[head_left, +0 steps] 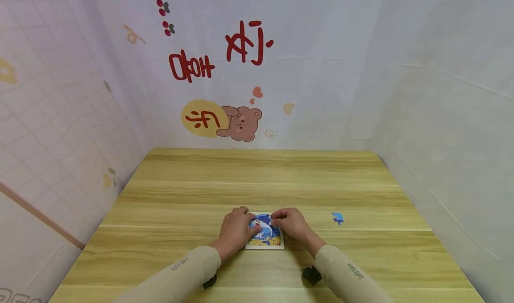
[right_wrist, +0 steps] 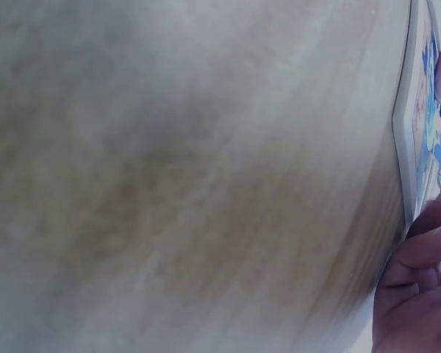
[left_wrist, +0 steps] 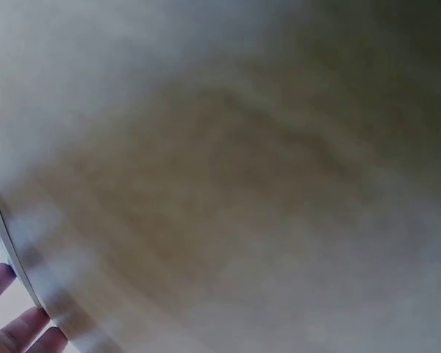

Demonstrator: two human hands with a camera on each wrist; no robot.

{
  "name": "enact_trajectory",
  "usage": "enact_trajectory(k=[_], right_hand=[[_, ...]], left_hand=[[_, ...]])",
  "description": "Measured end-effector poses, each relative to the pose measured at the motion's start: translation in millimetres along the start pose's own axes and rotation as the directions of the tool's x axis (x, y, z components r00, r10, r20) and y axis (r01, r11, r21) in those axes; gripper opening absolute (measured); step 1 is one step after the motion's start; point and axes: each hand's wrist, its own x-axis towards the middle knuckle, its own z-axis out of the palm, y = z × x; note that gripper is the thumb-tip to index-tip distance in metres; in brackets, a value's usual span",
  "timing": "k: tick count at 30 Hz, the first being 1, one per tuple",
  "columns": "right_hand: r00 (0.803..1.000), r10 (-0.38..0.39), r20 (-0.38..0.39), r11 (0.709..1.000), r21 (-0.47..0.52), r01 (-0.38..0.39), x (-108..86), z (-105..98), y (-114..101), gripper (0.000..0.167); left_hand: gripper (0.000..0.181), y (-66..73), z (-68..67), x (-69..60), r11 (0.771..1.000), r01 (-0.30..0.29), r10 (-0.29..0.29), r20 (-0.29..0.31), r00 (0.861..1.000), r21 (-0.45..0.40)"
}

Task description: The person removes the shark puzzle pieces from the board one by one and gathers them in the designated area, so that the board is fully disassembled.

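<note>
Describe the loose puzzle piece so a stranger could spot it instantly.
On the wooden table, find the right hand. To its right lies the small blue puzzle piece, the only one lying on bare wood, clear of the white-framed puzzle.

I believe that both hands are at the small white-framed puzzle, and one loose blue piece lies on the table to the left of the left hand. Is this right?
Not quite: the loose blue piece lies on the table to the right of the right hand, as the head view shows. The rest stands.
</note>
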Motion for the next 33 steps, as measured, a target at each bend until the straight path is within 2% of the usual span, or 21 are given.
enact_trajectory(k=[10,18,21,28,33], right_hand=[[1.000,-0.019,0.025,0.997,0.076,0.017,4.1,6.7,-1.2,0.023],[1.000,-0.015,0.020,0.999,0.052,0.014,6.7,10.8,-6.8,0.037],[0.999,-0.035,0.031,0.999,0.020,0.034,7.6,11.1,-7.7,0.041],[0.998,-0.042,0.043,0.999,-0.031,0.044,9.4,11.6,-6.7,0.036],[0.997,-0.053,0.048,0.998,-0.024,0.055,11.3,12.2,-6.7,0.034]], left_hand=[[0.041,1.1,-0.4,0.3,1.000,-0.002,0.002,0.005,1.000,0.013],[0.040,0.0,0.4,1.1,1.000,-0.005,0.006,-0.011,1.000,0.028],[0.040,0.5,1.4,1.6,1.000,-0.007,0.007,-0.008,1.000,0.030],[0.040,3.3,-0.3,2.1,1.000,-0.011,0.011,0.002,1.000,0.026],[0.040,2.9,-3.0,1.6,0.999,-0.011,0.011,-0.004,1.000,0.038]])
